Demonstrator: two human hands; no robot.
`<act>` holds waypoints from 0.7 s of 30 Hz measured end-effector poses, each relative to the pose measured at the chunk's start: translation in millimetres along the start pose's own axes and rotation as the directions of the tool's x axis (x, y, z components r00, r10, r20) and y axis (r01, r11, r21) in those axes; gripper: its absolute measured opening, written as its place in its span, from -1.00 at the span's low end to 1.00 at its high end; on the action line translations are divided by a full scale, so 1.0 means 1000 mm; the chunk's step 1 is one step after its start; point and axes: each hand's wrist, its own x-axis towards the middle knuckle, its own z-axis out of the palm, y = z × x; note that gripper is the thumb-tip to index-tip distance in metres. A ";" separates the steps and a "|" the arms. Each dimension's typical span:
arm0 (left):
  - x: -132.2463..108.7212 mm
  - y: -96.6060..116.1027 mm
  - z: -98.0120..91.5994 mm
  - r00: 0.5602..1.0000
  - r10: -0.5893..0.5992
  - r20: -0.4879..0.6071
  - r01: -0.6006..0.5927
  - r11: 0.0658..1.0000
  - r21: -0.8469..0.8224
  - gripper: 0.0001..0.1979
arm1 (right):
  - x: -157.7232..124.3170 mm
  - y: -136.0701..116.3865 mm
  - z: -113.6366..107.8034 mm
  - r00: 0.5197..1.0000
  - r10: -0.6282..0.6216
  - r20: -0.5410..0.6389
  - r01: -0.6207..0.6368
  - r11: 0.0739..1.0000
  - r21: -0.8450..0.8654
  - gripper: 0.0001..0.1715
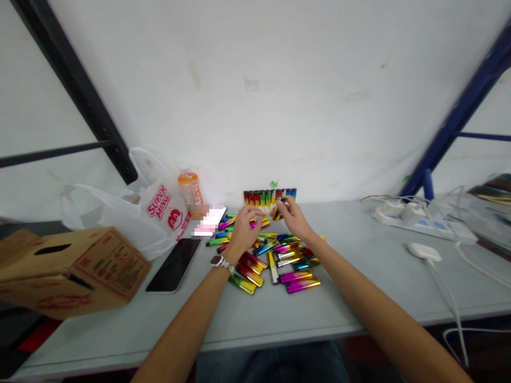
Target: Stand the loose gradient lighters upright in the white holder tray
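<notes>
Several shiny multicoloured lighters (275,255) lie scattered in a heap on the grey table (351,298). Behind the heap, a row of upright lighters (269,197) stands in a tray against the white wall. My left hand (244,229), with a watch on its wrist, rests curled over the back of the heap, its fingers closed on a lighter. My right hand (291,215) reaches toward the right end of the row and pinches a lighter just in front of it. Both forearms stretch across the table from the near edge.
A black phone (174,264) lies left of the heap, a cardboard box (67,271) and a white plastic bag (155,213) further left. An orange drink bottle (190,194) stands by the wall. A power strip (415,218), cables and a white charger (423,251) occupy the right.
</notes>
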 end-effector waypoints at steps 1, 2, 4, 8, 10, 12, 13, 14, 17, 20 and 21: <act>0.000 0.001 0.000 1.000 0.002 0.004 -0.002 1.000 -0.007 -0.85 | -0.004 -0.004 0.008 0.998 0.046 -0.036 -0.041 0.991 0.125 -0.53; -0.001 0.002 0.000 1.000 0.003 0.012 -0.003 1.000 -0.013 -0.85 | -0.008 -0.007 0.015 0.993 0.105 -0.059 -0.089 0.970 0.224 -0.50; -0.001 0.003 0.000 1.000 0.004 0.031 -0.004 1.000 -0.026 -0.85 | -0.017 -0.011 0.026 0.978 0.195 -0.070 -0.165 0.937 0.307 -0.46; -0.002 0.007 0.002 0.999 0.008 0.051 -0.006 0.999 -0.037 -0.85 | -0.031 -0.012 0.028 0.937 0.349 0.025 -0.337 0.881 0.332 -0.41; -0.003 0.008 0.003 0.998 0.009 0.059 -0.006 0.999 -0.036 -0.84 | -0.033 -0.011 0.024 0.914 0.405 0.021 -0.390 0.863 0.321 -0.33; -0.004 0.008 0.004 0.998 0.010 0.068 -0.008 0.999 -0.031 -0.84 | -0.033 -0.010 0.021 0.898 0.439 -0.016 -0.413 0.857 0.309 -0.32; -0.004 0.009 0.004 0.997 0.010 0.072 -0.009 1.000 -0.026 -0.84 | -0.033 -0.009 0.019 0.893 0.448 -0.031 -0.419 0.857 0.301 -0.33; -0.004 0.009 0.004 0.997 0.011 0.075 -0.009 1.000 -0.021 -0.84 | -0.032 -0.009 0.018 0.890 0.455 -0.038 -0.425 0.856 0.294 -0.34; -0.004 0.012 0.003 0.997 0.006 0.073 -0.004 1.000 -0.025 -0.84 | -0.030 -0.009 0.018 0.887 0.462 -0.010 -0.436 0.845 0.310 -0.36; -0.004 0.018 0.006 0.998 -0.040 0.059 0.046 0.993 -0.109 -0.84 | -0.031 -0.008 0.021 0.899 0.434 0.060 -0.424 0.827 0.369 -0.33; -0.004 0.020 0.008 0.996 -0.070 0.052 0.077 0.985 -0.156 -0.84 | -0.032 -0.007 0.022 0.906 0.417 0.066 -0.410 0.831 0.377 -0.33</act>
